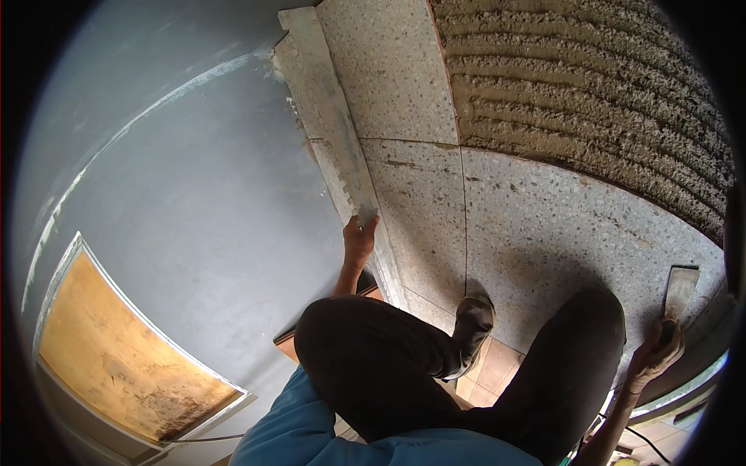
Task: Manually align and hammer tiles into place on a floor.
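My left hand [359, 241] grips the near part of a long, mortar-stained flat strip [326, 101], which runs along the foot of the grey wall [179, 171] at the edge of speckled tiles [528, 225]. At the lower right, my right hand [659, 349] is closed round the dark handle of a flat steel trowel [680, 291], its pale blade pointing away from me over the tiles. My bent legs in dark trousers partly hide the floor between my hands.
Ridged mortar [583, 93] spreads beyond the tiles at the upper right. An orange-brown panel [140, 349] in a pale frame is set in the wall at the lower left. Smaller pinkish tiles [497, 365] lie below my feet. A dark cable [649, 441] shows at the lower right.
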Demonstrator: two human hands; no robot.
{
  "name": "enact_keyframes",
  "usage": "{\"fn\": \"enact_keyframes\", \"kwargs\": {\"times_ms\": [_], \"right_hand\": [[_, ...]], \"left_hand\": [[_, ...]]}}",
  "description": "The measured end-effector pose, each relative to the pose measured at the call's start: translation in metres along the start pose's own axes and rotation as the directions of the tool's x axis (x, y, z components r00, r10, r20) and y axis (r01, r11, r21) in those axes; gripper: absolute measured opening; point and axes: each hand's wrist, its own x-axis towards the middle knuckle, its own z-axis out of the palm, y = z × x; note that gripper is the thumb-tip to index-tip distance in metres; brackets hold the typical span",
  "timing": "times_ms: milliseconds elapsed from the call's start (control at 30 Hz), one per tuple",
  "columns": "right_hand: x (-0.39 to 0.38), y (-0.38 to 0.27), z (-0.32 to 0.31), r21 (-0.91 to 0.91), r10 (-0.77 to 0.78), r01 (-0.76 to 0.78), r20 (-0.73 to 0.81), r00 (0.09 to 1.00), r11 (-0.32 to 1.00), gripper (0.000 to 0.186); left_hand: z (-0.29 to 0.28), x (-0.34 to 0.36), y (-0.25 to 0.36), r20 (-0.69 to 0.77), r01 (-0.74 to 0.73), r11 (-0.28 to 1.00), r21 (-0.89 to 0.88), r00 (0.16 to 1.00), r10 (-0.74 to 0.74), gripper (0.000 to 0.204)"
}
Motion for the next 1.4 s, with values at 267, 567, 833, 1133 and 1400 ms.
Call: {"fn": "enact_keyframes", "kwargs": {"times_ms": [267,567,833,1133,1400], "right_hand": [[0.001,-0.001,0.000,0.013,-0.006,0.006,0.007,1.000,1.000,0.037],[0.006,-0.005,-0.001,0.004,-0.031,0.031,-0.007,1.000,1.000,0.035],[0.011,-0.002,0.000,-0.015,-0.099,0.099,0.003,0.995,0.995,0.028],[0.013,0.004,0.003,0.031,-0.112,0.112,-0.015,0.994,0.993,0.028],[0.011,-0.006,-0.003,-0.040,-0.097,0.099,0.041,0.994,0.994,0.026]], "left_hand": [[-0.004,0.009,-0.012,-0.001,0.033,0.999,-0.007,0.999,-0.033,0.039],[-0.008,0.027,-0.025,0.046,0.107,0.994,0.014,0.993,-0.108,0.046],[-0.012,0.039,-0.021,0.034,0.114,0.991,0.067,0.993,-0.117,0.044],[-0.014,0.043,-0.019,0.079,0.063,0.973,-0.224,0.996,-0.046,0.048],[-0.018,0.045,-0.027,0.099,0.072,0.940,-0.333,0.994,-0.041,0.036]]}}
